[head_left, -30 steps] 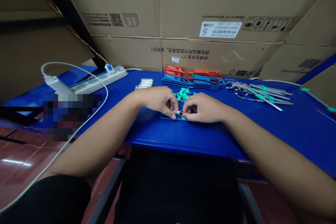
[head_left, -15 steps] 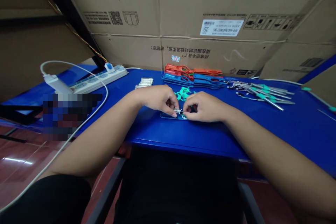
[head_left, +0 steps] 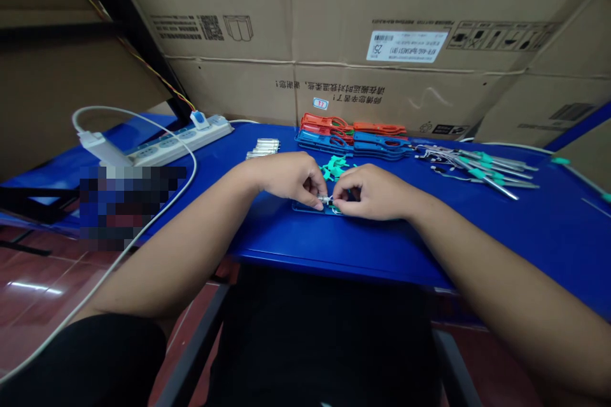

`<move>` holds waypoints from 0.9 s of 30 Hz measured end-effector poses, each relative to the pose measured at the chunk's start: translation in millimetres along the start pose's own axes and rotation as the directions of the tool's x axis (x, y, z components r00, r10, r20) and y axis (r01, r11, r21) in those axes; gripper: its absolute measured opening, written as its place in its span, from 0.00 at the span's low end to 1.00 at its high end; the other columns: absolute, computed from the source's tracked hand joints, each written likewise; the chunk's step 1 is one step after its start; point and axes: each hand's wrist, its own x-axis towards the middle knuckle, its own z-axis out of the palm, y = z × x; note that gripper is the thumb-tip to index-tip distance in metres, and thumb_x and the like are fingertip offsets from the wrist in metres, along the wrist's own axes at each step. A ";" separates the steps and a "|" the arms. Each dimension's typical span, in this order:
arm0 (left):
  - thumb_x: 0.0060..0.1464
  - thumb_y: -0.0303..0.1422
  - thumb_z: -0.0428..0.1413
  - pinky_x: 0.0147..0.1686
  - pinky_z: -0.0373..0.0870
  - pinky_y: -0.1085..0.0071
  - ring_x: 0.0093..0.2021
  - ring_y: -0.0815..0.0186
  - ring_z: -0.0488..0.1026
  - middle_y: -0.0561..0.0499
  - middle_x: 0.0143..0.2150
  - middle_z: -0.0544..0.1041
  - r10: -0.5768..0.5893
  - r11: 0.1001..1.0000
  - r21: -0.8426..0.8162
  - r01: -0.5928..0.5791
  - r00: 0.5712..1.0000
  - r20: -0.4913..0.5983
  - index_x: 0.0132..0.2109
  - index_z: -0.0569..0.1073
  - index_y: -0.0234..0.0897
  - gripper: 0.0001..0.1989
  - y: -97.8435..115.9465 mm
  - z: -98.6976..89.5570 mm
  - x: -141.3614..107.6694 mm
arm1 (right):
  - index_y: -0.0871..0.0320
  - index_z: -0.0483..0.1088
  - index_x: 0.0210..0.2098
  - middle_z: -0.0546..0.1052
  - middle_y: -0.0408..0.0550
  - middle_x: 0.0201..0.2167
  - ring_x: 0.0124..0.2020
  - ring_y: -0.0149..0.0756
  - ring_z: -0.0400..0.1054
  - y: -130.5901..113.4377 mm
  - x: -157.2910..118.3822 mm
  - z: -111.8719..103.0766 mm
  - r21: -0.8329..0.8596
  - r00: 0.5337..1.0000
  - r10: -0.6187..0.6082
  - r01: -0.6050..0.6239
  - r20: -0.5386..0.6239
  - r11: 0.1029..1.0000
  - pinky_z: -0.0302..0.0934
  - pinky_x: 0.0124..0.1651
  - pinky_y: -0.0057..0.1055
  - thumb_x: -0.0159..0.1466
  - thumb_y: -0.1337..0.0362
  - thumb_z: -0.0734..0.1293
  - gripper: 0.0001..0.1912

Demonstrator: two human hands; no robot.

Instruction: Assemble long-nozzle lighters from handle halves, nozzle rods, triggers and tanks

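Note:
My left hand [head_left: 298,179] is closed in a pinch on a small silvery cylinder [head_left: 323,199] with a white end. Facing it, my right hand [head_left: 375,194] has thumb and fingertips pressed together on a small connector with thin wires [head_left: 331,201], close against the cylinder's end. Both hands are low over a blue plastic shell [head_left: 305,208] lying on the table, and my right hand covers much of it. Just beyond my fingers is a loose pile of green plastic pieces [head_left: 336,166]. Exactly how the cylinder and connector meet is too small to make out.
Stacked orange and blue plastic shells [head_left: 353,143] lie at the back of the blue table [head_left: 296,245], before a cardboard wall [head_left: 238,82]. Silvery cylinders [head_left: 264,147] lie left, metal tubes with wires [head_left: 496,183] right. A power strip [head_left: 184,140] and white cable [head_left: 188,159] occupy the left side.
The camera view has shifted slightly. Both hands keep the same pinched grips over the blue shell, with hardly any visible movement.

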 end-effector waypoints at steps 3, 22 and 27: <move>0.53 0.38 0.63 0.28 0.60 0.76 0.26 0.72 0.72 0.52 0.30 0.81 0.010 1.000 -0.014 -0.010 1.000 0.005 0.41 0.82 0.39 0.10 -0.6 0.0 0.0 | 0.58 0.76 0.29 0.76 0.43 0.27 0.28 0.30 0.67 -0.7 0.2 -0.6 0.004 1.000 0.000 0.000 -0.001 1.000 0.57 0.34 0.27 0.56 0.69 0.67 0.05; 0.54 0.38 0.62 0.28 0.61 0.77 0.27 0.72 0.72 0.52 0.30 0.81 0.001 1.000 0.016 -0.001 1.000 0.011 0.42 0.82 0.38 0.11 -0.9 -0.9 -0.9 | 0.57 0.76 0.28 0.76 0.42 0.26 0.28 0.30 0.67 -0.4 0.2 -1.7 -0.001 1.000 0.011 -0.011 0.004 1.000 0.57 0.34 0.28 0.55 0.68 0.67 0.05; 0.54 0.38 0.63 0.28 0.60 0.77 0.27 0.72 0.72 0.53 0.30 0.80 0.010 1.000 0.015 -0.011 1.000 0.014 0.41 0.82 0.39 0.10 -0.3 -0.4 -0.5 | 0.57 0.76 0.28 0.76 0.42 0.26 0.28 0.30 0.67 -0.6 0.4 -1.0 0.012 1.000 0.009 -0.009 -0.003 1.000 0.57 0.33 0.28 0.55 0.69 0.67 0.04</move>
